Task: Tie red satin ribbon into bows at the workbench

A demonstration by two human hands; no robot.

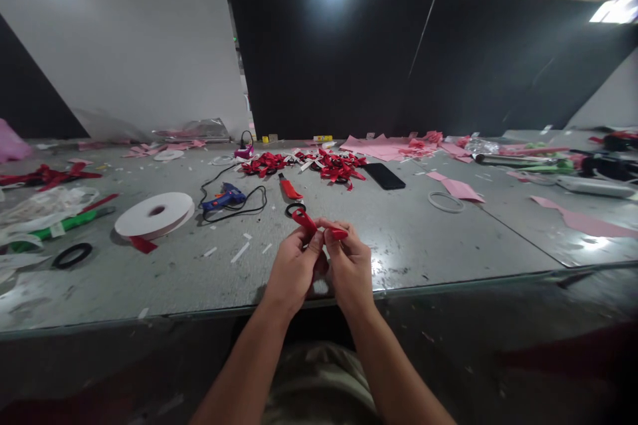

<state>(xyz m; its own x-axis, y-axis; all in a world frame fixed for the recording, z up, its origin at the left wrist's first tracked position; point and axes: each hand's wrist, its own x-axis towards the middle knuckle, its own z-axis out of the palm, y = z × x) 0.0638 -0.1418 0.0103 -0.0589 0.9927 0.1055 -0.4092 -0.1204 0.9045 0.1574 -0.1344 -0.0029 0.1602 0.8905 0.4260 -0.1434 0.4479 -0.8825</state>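
My left hand [298, 260] and my right hand [349, 256] meet above the table's front edge, fingers pinched around a red ribbon [304, 220]. One loop of the ribbon sticks up beyond my left fingers, and another part shows at my right fingertips; the middle is hidden between the hands. Just past the left fingers lies a black ring [295, 210] on the grey table. Beyond it rests a utility knife with a red handle [290, 188]. A heap of red ribbon bows [335, 166] lies farther back.
Left of my hands are a blue glue gun [225, 197] with a black cord, a white ribbon spool [157, 212] and another black ring [72, 255]. A black phone [385, 176], a white ring [446, 202] and pink paper [462, 190] lie to the right. Dark panels [339, 60] stand behind.
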